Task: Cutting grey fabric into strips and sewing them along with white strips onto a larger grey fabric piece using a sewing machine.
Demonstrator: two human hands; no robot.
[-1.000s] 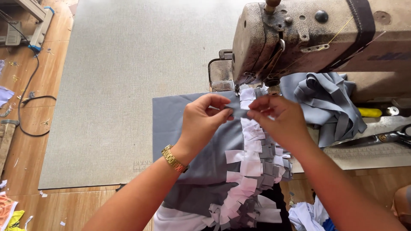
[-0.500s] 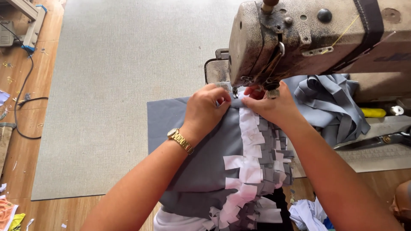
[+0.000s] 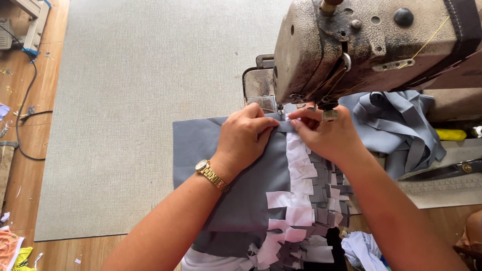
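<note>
Both hands' fingers [image 3: 268, 122] on grey cloth [image 3: 236, 200] with white tags [image 3: 298, 170]

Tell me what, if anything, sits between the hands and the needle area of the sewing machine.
Nothing visible does. The left hand and right hand press the grey fabric flat right beneath the sewing machine head, fingertips beside the presser foot.

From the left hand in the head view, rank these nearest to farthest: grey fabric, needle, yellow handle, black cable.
From the left hand:
1. Grey fabric, under the hand.
2. Needle, just beyond the fingertips.
3. Yellow handle, far right.
4. Black cable, far left.
</note>
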